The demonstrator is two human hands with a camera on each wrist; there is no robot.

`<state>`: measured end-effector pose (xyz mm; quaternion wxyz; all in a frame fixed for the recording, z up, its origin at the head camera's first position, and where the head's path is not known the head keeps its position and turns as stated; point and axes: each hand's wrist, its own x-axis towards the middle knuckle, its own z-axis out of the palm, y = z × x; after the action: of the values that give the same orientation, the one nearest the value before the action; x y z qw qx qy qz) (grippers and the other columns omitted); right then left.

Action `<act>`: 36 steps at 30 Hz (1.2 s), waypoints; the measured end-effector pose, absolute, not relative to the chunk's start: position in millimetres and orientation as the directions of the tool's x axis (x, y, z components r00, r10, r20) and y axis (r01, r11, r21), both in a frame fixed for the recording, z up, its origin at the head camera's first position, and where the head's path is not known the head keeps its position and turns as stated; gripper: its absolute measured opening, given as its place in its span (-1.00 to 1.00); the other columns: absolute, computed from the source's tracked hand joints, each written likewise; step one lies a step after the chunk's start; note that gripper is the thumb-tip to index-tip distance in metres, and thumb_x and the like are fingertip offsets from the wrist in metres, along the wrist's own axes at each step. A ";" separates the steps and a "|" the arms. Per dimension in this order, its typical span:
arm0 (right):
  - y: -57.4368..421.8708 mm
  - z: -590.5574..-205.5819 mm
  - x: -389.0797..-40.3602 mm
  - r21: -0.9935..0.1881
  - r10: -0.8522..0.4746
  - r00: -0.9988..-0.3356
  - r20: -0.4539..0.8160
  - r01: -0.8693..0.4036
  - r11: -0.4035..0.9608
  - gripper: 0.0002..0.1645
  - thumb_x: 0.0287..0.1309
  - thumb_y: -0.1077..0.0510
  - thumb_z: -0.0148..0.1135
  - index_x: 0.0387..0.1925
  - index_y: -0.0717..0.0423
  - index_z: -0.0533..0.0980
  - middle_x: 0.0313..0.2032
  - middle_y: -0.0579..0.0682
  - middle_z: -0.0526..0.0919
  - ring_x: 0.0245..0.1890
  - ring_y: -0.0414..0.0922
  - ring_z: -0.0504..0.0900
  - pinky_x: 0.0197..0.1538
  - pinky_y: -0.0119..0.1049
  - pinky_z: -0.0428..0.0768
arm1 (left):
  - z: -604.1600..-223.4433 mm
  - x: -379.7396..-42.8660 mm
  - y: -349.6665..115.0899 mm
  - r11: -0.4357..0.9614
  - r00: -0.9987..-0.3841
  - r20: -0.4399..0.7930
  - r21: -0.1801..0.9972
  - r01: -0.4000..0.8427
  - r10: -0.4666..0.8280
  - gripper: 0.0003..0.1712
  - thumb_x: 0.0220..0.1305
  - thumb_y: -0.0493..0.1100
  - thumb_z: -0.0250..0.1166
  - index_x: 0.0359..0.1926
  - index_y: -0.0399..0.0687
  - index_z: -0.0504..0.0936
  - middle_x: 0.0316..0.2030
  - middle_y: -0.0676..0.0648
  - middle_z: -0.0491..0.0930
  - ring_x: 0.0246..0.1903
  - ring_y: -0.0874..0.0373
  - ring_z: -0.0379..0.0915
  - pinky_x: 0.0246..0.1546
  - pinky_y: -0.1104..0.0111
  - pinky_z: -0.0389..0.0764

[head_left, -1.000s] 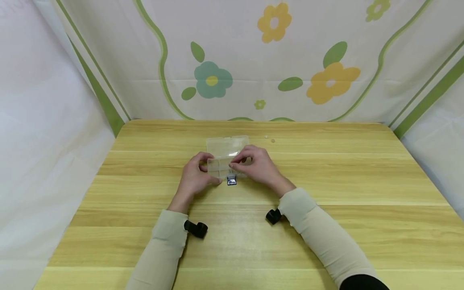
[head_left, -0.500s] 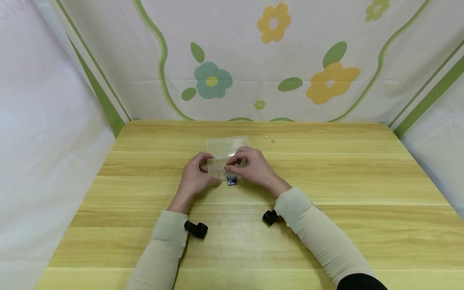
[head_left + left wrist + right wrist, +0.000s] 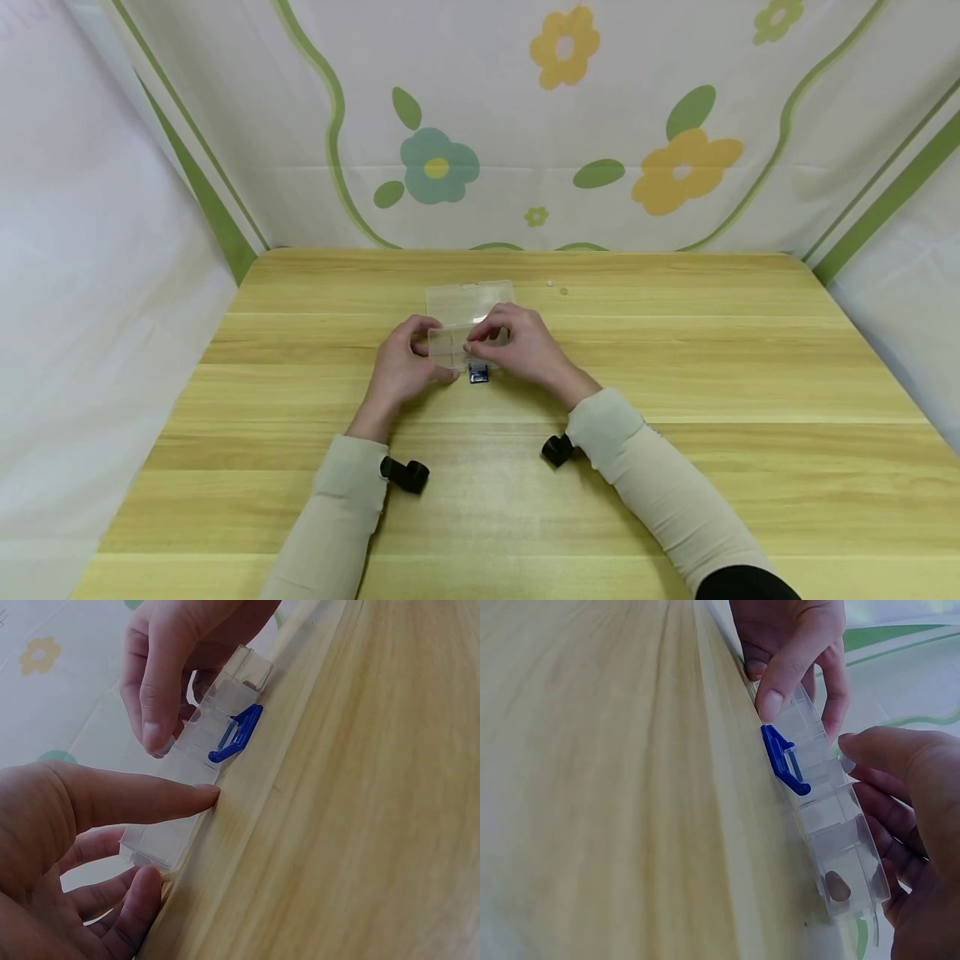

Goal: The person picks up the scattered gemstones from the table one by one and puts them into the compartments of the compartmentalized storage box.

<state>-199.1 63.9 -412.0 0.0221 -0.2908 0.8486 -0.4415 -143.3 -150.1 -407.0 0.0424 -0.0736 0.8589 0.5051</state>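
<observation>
A clear plastic compartment box [image 3: 441,348] lies on the table with its lid [image 3: 459,302] folded back. My left hand [image 3: 402,360] grips its left end, the thumb at the front wall and the fingers behind. A blue latch [image 3: 781,759] hangs open at the front. My right hand [image 3: 521,340] is over the middle compartments, pinching a small translucent piece [image 3: 847,763] between thumb and forefinger; the fingers hide part of it. In the right wrist view a small brown rounded piece [image 3: 838,886] lies in the compartment at the right end.
Two tiny pieces, a whitish one [image 3: 550,283] and a tan one [image 3: 564,292], lie on the wooden table [image 3: 675,350] behind and right of the box. A flower-printed cloth [image 3: 510,117] hangs along the table's back edge.
My right hand has shifted slightly left over the box and then stayed there, its fingertips still pinched. The left hand and the box have kept their place.
</observation>
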 end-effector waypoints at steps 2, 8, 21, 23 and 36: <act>63.9 -412.4 -199.3 -0.759 -0.514 -0.829 0.222 -0.477 0.442 -0.94 0.24 0.10 0.58 -0.25 -0.10 0.81 -0.25 -0.17 0.76 -0.24 -0.17 0.61 -0.12 -0.27 0.58 | -406.9 -143.3 -150.0 0.479 -0.986 -0.146 0.862 -0.168 -0.083 -0.12 -0.10 -0.38 0.69 0.31 0.04 0.59 0.30 -0.13 0.58 0.07 -0.09 0.56 0.02 0.13 0.58; 63.9 -413.5 -199.7 -0.758 -0.509 -0.833 0.217 -0.473 0.450 -0.94 0.23 0.11 0.58 -0.26 -0.09 0.80 -0.26 -0.16 0.76 -0.23 -0.16 0.62 -0.10 -0.24 0.60 | -407.2 -143.3 -149.7 0.477 -0.986 -0.143 0.863 -0.165 -0.084 -0.12 -0.10 -0.38 0.70 0.30 0.03 0.59 0.30 -0.13 0.58 0.07 -0.10 0.58 0.02 0.13 0.59; 65.3 -413.4 -199.1 -0.760 -0.488 -0.842 0.230 -0.468 0.450 -0.95 0.25 0.11 0.56 -0.25 -0.05 0.81 -0.26 -0.17 0.75 -0.21 -0.13 0.62 -0.11 -0.26 0.59 | -407.6 -144.8 -149.2 0.480 -0.986 -0.146 0.861 -0.167 -0.081 -0.12 -0.10 -0.40 0.69 0.30 0.02 0.59 0.31 -0.14 0.58 0.07 -0.10 0.57 0.04 0.12 0.59; 66.8 -412.8 -198.9 -0.765 -0.466 -0.850 0.247 -0.466 0.444 -0.95 0.25 0.12 0.56 -0.25 -0.03 0.81 -0.25 -0.16 0.76 -0.19 -0.10 0.60 -0.11 -0.25 0.58 | -407.2 -145.1 -148.7 0.483 -0.986 -0.146 0.859 -0.168 -0.083 -0.13 -0.09 -0.40 0.68 0.30 0.00 0.59 0.30 -0.16 0.58 0.07 -0.11 0.57 0.03 0.12 0.59; 85.2 -412.8 -207.1 -0.781 -0.353 -0.899 0.258 -0.409 0.472 -0.92 0.27 0.09 0.55 -0.25 -0.02 0.80 -0.22 -0.11 0.76 -0.14 -0.11 0.60 -0.11 -0.25 0.52 | -401.1 -146.1 -147.1 0.503 -0.975 -0.192 0.836 -0.220 -0.109 -0.12 -0.11 -0.41 0.68 0.29 -0.02 0.58 0.33 -0.15 0.57 0.08 -0.11 0.56 0.05 0.09 0.59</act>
<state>-207.1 85.2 -412.8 -0.0303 -0.2224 0.8574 -0.4632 -146.1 -147.1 -401.1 0.0570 -0.0951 0.8649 0.4895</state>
